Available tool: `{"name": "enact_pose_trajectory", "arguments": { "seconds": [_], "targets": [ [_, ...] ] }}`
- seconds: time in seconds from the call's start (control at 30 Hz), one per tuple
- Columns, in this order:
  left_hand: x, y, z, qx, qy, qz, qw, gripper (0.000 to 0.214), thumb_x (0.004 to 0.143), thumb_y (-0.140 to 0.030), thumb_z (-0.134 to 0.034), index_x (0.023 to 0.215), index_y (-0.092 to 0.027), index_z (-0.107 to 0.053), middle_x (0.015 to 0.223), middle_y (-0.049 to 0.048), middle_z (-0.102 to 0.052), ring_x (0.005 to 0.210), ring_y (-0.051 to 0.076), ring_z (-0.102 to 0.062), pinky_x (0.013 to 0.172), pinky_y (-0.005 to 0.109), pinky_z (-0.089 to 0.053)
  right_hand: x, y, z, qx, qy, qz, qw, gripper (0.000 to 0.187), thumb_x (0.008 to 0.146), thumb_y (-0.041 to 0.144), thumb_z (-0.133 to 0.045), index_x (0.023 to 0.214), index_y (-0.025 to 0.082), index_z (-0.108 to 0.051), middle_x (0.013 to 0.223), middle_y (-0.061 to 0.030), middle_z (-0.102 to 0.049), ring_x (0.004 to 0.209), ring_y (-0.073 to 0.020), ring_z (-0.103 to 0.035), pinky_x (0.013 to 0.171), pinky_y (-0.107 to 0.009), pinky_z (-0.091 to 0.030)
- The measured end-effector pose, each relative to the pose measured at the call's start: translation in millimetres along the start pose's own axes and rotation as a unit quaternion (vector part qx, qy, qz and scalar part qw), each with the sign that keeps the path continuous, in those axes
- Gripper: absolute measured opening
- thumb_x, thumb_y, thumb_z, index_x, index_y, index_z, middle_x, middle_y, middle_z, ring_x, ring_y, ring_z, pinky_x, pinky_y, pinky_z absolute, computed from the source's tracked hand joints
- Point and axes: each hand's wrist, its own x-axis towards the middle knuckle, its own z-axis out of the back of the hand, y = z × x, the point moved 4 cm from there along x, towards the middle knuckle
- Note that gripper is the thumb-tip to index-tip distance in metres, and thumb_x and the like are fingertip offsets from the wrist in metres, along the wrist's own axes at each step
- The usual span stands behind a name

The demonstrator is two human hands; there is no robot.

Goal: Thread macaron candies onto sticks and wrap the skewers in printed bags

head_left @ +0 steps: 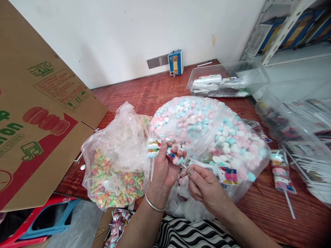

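My left hand (pixel 164 168) is closed around candy lollipops made of stacked pastel pieces. One lollipop (pixel 175 157), partly in a printed wrapper, lies across its fingers. Another lollipop (pixel 152 151) pokes out by the thumb, its white stick pointing down. Thumb and fingers of my right hand (pixel 205 184) pinch the white stick (pixel 183 165) of the first one. Behind both hands spreads a large clear bag of pink, blue and white candies (pixel 230 137). A printed wrapper (pixel 227 175) rests on that bag, just beyond my right hand.
Left of my hands sits a clear bag of small coloured candy rings (pixel 116 186). A cardboard box (pixel 46 113) stands at far left. Plastic bins (pixel 227 91) with wrappers and sticks (pixel 319 186) line the right. One wrapped lollipop (pixel 283 175) lies on the wooden table (pixel 266 206). A blue device (pixel 176 63) stands by the wall.
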Motion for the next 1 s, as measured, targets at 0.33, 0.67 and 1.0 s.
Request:
{"name": "enact_pose_trajectory", "arguments": {
  "seconds": [0.33,0.67,1.0],
  "targets": [
    [3,2,11.1,0.073,-0.061,-0.03,0.995,0.019,0.085,-0.034,-0.068,0.089,-0.016,-0.063,0.081,0.0021,-0.066,0.076,0.015,-0.067,0.076,0.031,-0.055,-8,18,1,-0.643,-0.147,0.381,0.648,0.023,0.101,0.021,-0.044,0.1,0.01,-0.064,0.059,-0.003,-0.064,0.048,-0.0162,-0.055,0.052,-0.029,-0.034],
    [13,-7,15.7,-0.02,-0.056,-0.021,0.998,0.016,0.083,-0.027,-0.072,0.09,-0.017,-0.061,0.066,-0.0059,-0.052,0.054,0.005,-0.053,0.06,0.021,-0.05,-9,19,4,-0.588,-0.145,0.322,0.728,0.024,0.099,0.024,-0.049,0.081,0.017,-0.063,0.065,-0.0032,-0.059,0.059,-0.015,-0.054,0.058,-0.027,-0.035],
    [7,-5,2.1,-0.056,0.023,-0.024,0.998,0.025,0.084,-0.037,-0.07,0.087,-0.017,-0.056,0.058,-0.0099,-0.033,0.044,0.002,-0.034,0.048,0.016,-0.039,1,-18,1,0.199,0.014,-0.179,0.963,0.034,0.082,0.048,-0.068,0.074,0.018,-0.056,0.042,0.0151,-0.026,0.03,-0.0012,-0.011,0.032,-0.017,-0.012]
  ]
}}
